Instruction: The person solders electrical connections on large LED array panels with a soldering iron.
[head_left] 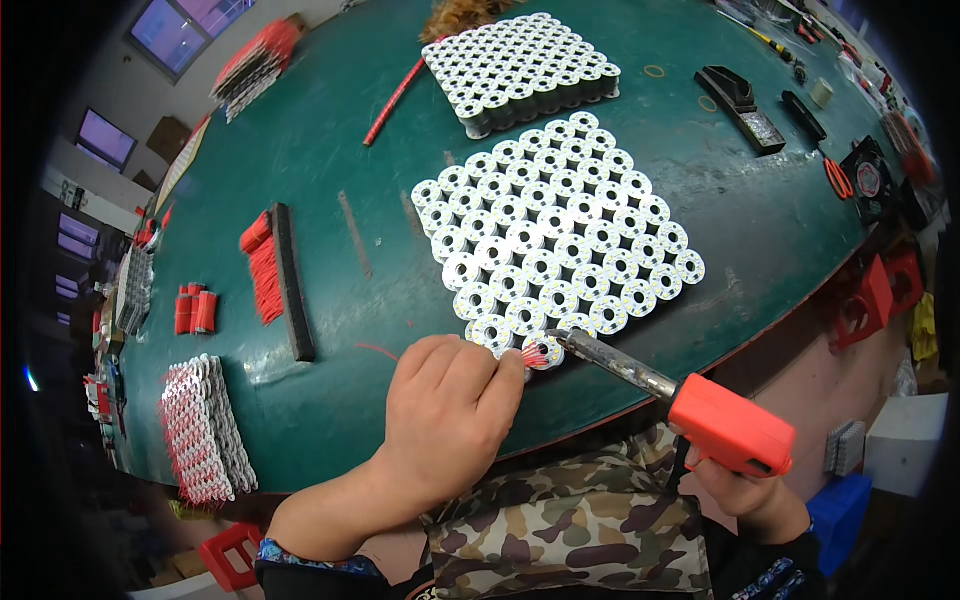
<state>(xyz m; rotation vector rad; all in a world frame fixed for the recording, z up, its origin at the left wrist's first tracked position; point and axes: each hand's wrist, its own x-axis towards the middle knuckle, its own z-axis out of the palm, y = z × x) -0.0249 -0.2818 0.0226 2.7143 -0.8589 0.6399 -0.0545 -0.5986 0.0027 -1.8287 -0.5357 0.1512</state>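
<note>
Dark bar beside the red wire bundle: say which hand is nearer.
Left. The left hand, pinching red wires, is to the right of the dark bar; the right hand, gripping a soldering iron, is much farther right.

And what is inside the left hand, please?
Red wires stick out from the left hand, over a round white board. The hand covers the rest, so their full length cannot be seen.

Green table (320, 150) has a brown feather duster (465, 14) at its far end, black trough (738, 100) toward its far right, orange-handled scissors (838, 178) by its right edge, red stools (862, 312) off that side, windows (105, 138) past its far left.
</note>
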